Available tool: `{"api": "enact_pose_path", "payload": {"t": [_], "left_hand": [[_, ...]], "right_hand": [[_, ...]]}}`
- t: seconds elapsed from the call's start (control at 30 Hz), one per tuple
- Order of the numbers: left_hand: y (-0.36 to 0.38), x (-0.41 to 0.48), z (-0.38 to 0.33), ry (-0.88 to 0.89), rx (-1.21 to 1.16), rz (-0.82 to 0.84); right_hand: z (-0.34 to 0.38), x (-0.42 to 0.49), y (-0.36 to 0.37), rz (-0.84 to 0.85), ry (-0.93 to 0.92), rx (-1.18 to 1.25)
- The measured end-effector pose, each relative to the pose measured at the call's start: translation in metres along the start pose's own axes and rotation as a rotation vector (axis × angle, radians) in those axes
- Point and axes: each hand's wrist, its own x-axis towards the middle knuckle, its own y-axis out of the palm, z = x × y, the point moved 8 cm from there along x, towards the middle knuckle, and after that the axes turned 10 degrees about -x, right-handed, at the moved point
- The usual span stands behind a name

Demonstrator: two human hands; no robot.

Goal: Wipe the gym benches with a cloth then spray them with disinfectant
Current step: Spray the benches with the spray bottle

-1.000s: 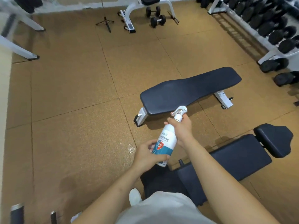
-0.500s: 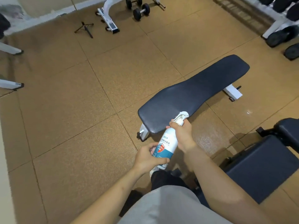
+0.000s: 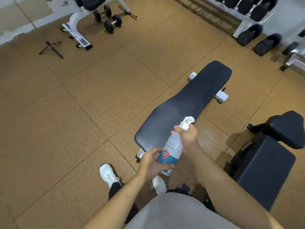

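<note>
Spray bottle [image 3: 171, 150] held in both hands over the near end of the flat bench [image 3: 186, 106], nozzle aimed along the dark pad; left hand [image 3: 152, 164] wrapped round the lower body of the bottle, fingers closed over the blue label; right hand [image 3: 188, 138] gripping the neck, fingers curled at the white trigger head [image 3: 188, 123]; second bench [image 3: 264, 159] just to the right, dark pads tilted; white shoes [image 3: 108, 175] on the brown floor tiles [image 3: 74, 129] below the bottle; dumbbells [image 3: 113, 23] far off near a white frame; no cloth in sight.
</note>
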Motion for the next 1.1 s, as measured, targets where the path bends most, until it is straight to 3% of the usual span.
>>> {"api": "enact_pose_path", "payload": {"t": [0.53, 0.87, 1.1], "left_hand": [[-0.178, 0.075, -0.057, 0.049, 0.193, 0.361], [-0.218, 0.131, -0.099, 0.041, 0.186, 0.384], [-0.230, 0.206, -0.154, 0.021, 0.219, 0.375]], "right_hand": [[0.043, -0.022, 0.141, -0.387, 0.073, 0.157], [0.076, 0.013, 0.180, -0.496, 0.108, 0.280], [0.101, 0.097, 0.193, -0.466, 0.119, 0.439]]}}
